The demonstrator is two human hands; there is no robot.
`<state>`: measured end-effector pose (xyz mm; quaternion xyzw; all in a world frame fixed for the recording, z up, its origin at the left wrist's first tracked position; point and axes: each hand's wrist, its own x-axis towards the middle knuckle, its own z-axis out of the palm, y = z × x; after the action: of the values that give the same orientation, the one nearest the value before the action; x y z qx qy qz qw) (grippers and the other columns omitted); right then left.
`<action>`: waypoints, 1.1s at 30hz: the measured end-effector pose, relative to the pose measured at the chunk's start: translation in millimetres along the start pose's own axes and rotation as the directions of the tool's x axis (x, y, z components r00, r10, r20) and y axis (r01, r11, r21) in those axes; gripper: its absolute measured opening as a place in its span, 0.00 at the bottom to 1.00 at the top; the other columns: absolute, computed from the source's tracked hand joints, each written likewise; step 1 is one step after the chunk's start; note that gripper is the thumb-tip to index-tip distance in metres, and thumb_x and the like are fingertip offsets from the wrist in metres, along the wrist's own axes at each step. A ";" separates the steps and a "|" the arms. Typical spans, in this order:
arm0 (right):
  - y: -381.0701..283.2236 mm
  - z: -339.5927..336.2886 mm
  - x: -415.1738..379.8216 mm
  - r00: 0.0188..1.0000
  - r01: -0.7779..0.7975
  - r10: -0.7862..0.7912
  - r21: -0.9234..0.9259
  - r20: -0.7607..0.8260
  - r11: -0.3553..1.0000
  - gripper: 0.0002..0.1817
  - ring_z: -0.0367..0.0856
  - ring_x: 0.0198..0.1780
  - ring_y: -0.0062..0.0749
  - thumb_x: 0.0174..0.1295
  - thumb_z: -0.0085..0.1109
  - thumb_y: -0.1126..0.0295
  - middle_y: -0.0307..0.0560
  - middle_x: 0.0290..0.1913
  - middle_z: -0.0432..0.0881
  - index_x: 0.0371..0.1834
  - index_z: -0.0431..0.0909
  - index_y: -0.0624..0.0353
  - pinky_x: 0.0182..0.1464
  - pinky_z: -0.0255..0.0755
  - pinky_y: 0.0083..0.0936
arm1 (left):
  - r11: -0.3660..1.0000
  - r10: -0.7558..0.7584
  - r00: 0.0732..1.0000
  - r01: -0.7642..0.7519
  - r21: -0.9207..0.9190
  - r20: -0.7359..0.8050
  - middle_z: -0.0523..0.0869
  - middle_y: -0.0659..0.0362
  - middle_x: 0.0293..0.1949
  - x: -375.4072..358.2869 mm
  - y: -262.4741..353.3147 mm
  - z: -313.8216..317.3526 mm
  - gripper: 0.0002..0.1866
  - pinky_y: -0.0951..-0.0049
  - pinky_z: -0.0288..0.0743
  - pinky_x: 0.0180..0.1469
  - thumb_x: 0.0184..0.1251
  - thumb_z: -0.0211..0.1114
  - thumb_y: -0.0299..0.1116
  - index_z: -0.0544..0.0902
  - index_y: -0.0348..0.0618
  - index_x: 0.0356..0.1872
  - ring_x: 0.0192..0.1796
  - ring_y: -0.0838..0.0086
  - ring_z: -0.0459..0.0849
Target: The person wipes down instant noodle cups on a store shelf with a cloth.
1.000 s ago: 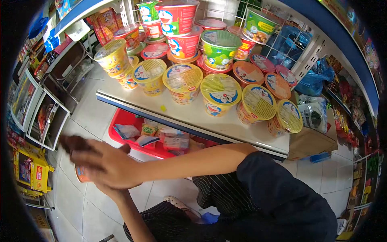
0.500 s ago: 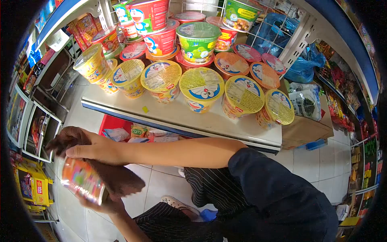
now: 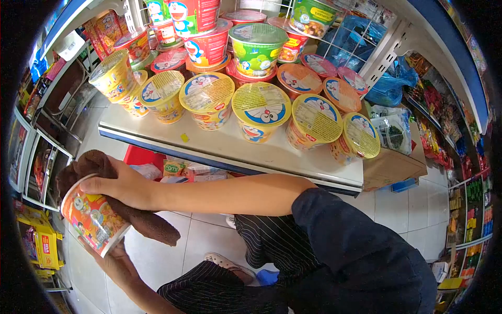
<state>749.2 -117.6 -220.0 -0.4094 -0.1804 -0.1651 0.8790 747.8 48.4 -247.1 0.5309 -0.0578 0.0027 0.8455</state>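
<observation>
At the lower left, an orange and white instant noodle cup (image 3: 94, 217) is held tilted between both hands, its printed side facing me. My left hand (image 3: 112, 260) grips it from below, the fingers partly hidden behind the cup. Above it, my right hand (image 3: 123, 184) is closed around a dark brown cloth (image 3: 149, 226), with the thumb lying against the cup's upper side. Part of the cloth bunches up behind the cup's rim; the other end hangs toward the right.
Yellow-lidded noodle cups (image 3: 261, 107) line the front of the shelf (image 3: 235, 154), with red, orange and green cups (image 3: 256, 52) stacked behind. A red bin (image 3: 137, 156) with packets sits under the shelf. A cardboard box (image 3: 395, 168) stands right, a yellow carton (image 3: 46, 248) left.
The cup has turned so that its printed side shows more clearly, and it has shifted slightly left and up. Both hands still hold on, and the cloth has moved a little left.
</observation>
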 end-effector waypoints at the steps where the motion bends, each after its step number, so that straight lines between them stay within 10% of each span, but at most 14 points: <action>1: -0.8 1.9 0.1 0.998 0.060 -0.060 -0.033 -0.015 0.998 0.29 0.73 0.47 0.29 0.48 0.64 0.55 0.46 0.45 0.76 0.48 0.68 0.63 0.52 0.66 0.26 | 0.992 0.017 1.000 -0.019 0.123 0.015 0.62 0.44 0.59 4.4 1.3 -6.0 0.26 0.58 0.68 0.58 0.67 0.49 0.33 0.56 0.43 0.64 0.59 0.55 0.68; 3: -10.0 5.7 -7.2 0.997 0.080 -0.074 -0.273 0.033 0.959 0.32 0.73 0.47 0.33 0.45 0.66 0.54 0.49 0.44 0.75 0.48 0.67 0.65 0.52 0.66 0.27 | 0.931 0.043 0.998 -0.059 0.361 0.052 0.61 0.45 0.61 7.9 6.5 -7.4 0.25 0.58 0.68 0.59 0.67 0.48 0.34 0.56 0.45 0.64 0.59 0.56 0.68; 4: -15.0 6.8 -11.3 0.995 0.092 -0.076 -0.387 0.058 0.917 0.34 0.73 0.47 0.35 0.43 0.67 0.54 0.51 0.44 0.75 0.48 0.67 0.65 0.52 0.66 0.28 | 0.989 -0.115 0.993 0.113 -0.093 -0.017 0.60 0.48 0.62 0.7 18.7 -7.8 0.25 0.58 0.67 0.59 0.68 0.46 0.39 0.56 0.48 0.65 0.60 0.57 0.67; 7: -2.6 13.2 -17.3 0.955 0.295 -0.229 -0.668 0.188 0.683 0.37 0.71 0.46 0.51 0.42 0.66 0.53 0.57 0.42 0.70 0.52 0.63 0.64 0.50 0.65 0.36 | 0.951 0.186 0.979 -0.158 0.267 -0.083 0.61 0.50 0.62 -12.8 4.0 8.2 0.27 0.59 0.66 0.59 0.68 0.42 0.46 0.56 0.48 0.65 0.61 0.59 0.66; 14: -16.9 20.9 -18.4 0.946 0.319 -0.212 -0.576 0.246 0.753 0.30 0.75 0.40 0.49 0.46 0.60 0.49 0.58 0.36 0.76 0.43 0.71 0.64 0.44 0.69 0.34 | 0.866 0.353 0.935 -0.315 0.388 -0.028 0.61 0.51 0.62 -20.4 -5.2 4.1 0.32 0.59 0.66 0.58 0.66 0.42 0.54 0.54 0.47 0.66 0.61 0.60 0.65; 16: -26.3 14.6 -15.6 0.968 0.158 -0.009 -0.585 0.250 0.796 0.28 0.77 0.35 0.40 0.47 0.62 0.48 0.55 0.31 0.78 0.36 0.73 0.65 0.39 0.70 0.30 | 0.955 -0.210 0.978 0.202 -0.217 -0.011 0.66 0.53 0.59 -17.9 13.4 15.8 0.35 0.61 0.70 0.54 0.63 0.40 0.62 0.56 0.48 0.64 0.57 0.63 0.69; 19: -45.2 7.7 -11.3 0.916 -0.051 0.312 -0.700 0.252 0.712 0.29 0.79 0.29 0.33 0.43 0.65 0.44 0.50 0.26 0.81 0.29 0.78 0.65 0.33 0.71 0.27 | 0.949 -0.167 0.805 0.287 -0.128 0.569 0.71 0.54 0.53 3.4 10.7 -16.9 0.35 0.62 0.72 0.49 0.62 0.39 0.64 0.60 0.49 0.61 0.51 0.65 0.73; 20: -39.6 0.8 -8.7 0.882 -0.064 0.394 -0.761 0.260 0.646 0.29 0.79 0.30 0.32 0.41 0.66 0.44 0.50 0.27 0.81 0.30 0.78 0.64 0.34 0.71 0.26 | 0.969 -0.244 0.970 0.244 -0.033 -0.011 0.74 0.56 0.48 -6.6 2.9 -21.3 0.34 0.62 0.73 0.44 0.62 0.40 0.64 0.63 0.49 0.59 0.46 0.66 0.76; 27: -31.0 4.5 -14.0 0.885 -0.058 0.292 -0.535 0.363 0.843 0.21 0.78 0.28 0.22 0.31 0.74 0.66 0.44 0.26 0.82 0.30 0.80 0.64 0.33 0.71 0.20 | 0.960 -0.277 0.912 0.251 0.124 0.302 0.71 0.52 0.51 -1.5 -3.0 -57.6 0.33 0.60 0.74 0.48 0.59 0.55 0.54 0.60 0.45 0.60 0.47 0.61 0.75; 29: -29.3 7.5 -12.7 0.930 -0.012 0.172 -0.441 0.325 0.898 0.19 0.77 0.27 0.21 0.31 0.73 0.69 0.44 0.25 0.82 0.29 0.80 0.64 0.33 0.71 0.20 | 0.642 0.354 0.750 -0.629 0.438 0.559 0.69 0.51 0.55 -3.9 -27.9 -58.9 0.44 0.62 0.70 0.54 0.41 0.74 0.25 0.58 0.42 0.62 0.55 0.65 0.68; 32: -40.2 2.6 -7.2 0.916 -0.085 0.297 -0.591 0.271 0.802 0.22 0.79 0.28 0.27 0.31 0.73 0.60 0.48 0.26 0.82 0.28 0.80 0.65 0.35 0.72 0.23 | 0.998 -0.048 0.995 0.045 0.034 0.083 0.71 0.52 0.54 -6.1 -31.1 -46.1 0.31 0.64 0.69 0.54 0.61 0.58 0.47 0.63 0.37 0.58 0.54 0.66 0.72; 33: -45.0 1.1 -6.3 0.901 -0.137 0.366 -0.646 0.235 0.751 0.24 0.80 0.29 0.29 0.31 0.73 0.58 0.49 0.27 0.83 0.28 0.81 0.65 0.36 0.73 0.24 | 0.994 -0.037 0.998 0.030 0.104 0.058 0.71 0.52 0.53 -5.1 -32.2 -43.2 0.30 0.64 0.69 0.54 0.62 0.54 0.49 0.64 0.37 0.58 0.53 0.66 0.72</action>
<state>723.8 -143.3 -192.5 -0.7158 -0.2109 -0.0181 0.6655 748.9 73.4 -295.1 0.5747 -0.0741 -0.0245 0.8147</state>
